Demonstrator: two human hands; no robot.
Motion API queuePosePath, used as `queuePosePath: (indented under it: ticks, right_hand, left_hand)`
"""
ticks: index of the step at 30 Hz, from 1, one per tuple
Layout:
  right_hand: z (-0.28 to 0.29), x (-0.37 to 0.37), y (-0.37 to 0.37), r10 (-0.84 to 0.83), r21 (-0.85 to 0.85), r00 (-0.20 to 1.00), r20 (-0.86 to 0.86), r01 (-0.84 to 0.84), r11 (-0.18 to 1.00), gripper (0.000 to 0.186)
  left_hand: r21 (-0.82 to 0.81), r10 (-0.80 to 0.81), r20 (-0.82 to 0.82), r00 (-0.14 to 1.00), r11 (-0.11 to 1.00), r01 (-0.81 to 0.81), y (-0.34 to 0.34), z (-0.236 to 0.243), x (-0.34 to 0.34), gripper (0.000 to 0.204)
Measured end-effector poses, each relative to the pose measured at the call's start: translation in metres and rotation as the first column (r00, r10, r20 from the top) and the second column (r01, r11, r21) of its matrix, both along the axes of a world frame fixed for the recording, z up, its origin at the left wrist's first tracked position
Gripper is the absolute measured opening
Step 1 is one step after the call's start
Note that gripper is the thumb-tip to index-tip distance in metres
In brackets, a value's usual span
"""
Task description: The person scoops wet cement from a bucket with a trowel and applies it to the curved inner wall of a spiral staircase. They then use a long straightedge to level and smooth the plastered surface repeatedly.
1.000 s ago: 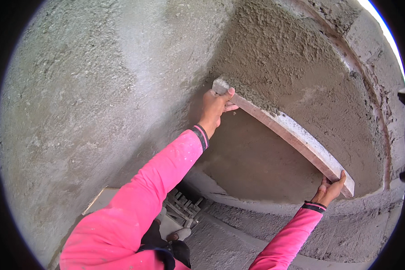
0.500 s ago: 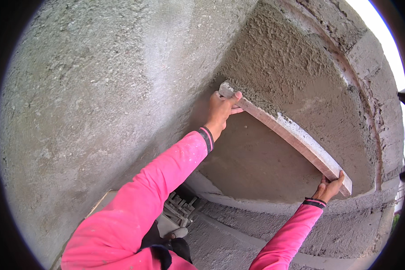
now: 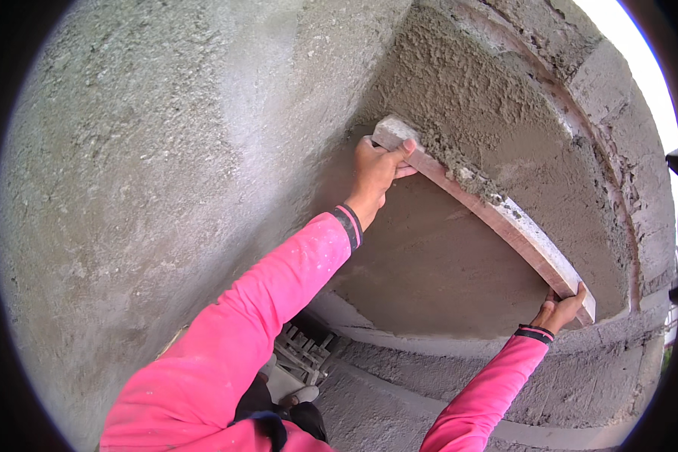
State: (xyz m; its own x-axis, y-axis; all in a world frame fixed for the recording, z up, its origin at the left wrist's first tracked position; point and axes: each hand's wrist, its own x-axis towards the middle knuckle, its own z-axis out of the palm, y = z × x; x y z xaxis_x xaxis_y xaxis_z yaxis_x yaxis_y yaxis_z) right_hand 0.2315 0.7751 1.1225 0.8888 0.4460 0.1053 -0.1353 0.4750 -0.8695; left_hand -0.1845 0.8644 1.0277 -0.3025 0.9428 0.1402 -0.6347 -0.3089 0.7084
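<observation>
A long straight-edged wooden board, whitish with mortar on its upper side, lies against the wet mortar of the wall. My left hand grips its upper left end, thumb over the top edge. Near the lower right end, my right hand is closed round the board. Lumps of mortar have gathered along the board's upper edge. Above it the mortar is rough; below it the mortar surface looks smooth.
A rough grey wall stands close on the left, meeting the mortared face in a corner. Ledges of concrete run below. Down by my feet are a shoe and a stack of wooden pieces.
The board's left end has moved up along the wall with my left hand, while its right end has shifted only slightly. More mortar has piled on the upper edge.
</observation>
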Motion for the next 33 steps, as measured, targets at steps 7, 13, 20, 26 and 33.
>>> queuePosePath:
  ticks: [7, 13, 20, 26, 33]
  right_hand:
    - [-0.006, 0.028, 0.012, 0.035, 0.032, 0.999, 0.038, -0.037, 0.999, 0.071]
    - [0.030, 0.055, -0.007, 0.000, -0.036, 1.000, 0.001, 0.000, 0.999, 0.064]
    - [-0.012, -0.027, 0.009, 0.018, -0.052, 0.997, 0.081, -0.014, 0.999, 0.062]
    - [-0.078, -0.040, -0.013, 0.125, -0.147, 0.992, -0.032, -0.129, 0.981, 0.061]
    - [-0.049, -0.029, -0.015, 0.177, -0.012, 0.976, -0.124, -0.180, 0.984, 0.057]
  left_hand:
    - [-0.096, 0.022, 0.001, 1.000, 0.995, -0.022, -0.008, 0.020, 0.000, 0.039]
    - [0.054, -0.064, -0.006, 0.998, 0.996, 0.064, -0.008, 0.047, 0.030, 0.044]
    - [-0.129, 0.086, 0.011, 0.996, 0.988, -0.084, -0.002, -0.021, -0.017, 0.048]
    - [-0.382, 0.083, 0.065, 0.994, 0.923, -0.052, -0.014, -0.085, -0.008, 0.041]
    - [-0.217, 0.057, 0.065, 0.996, 0.975, -0.042, 0.002, -0.002, -0.018, 0.036]
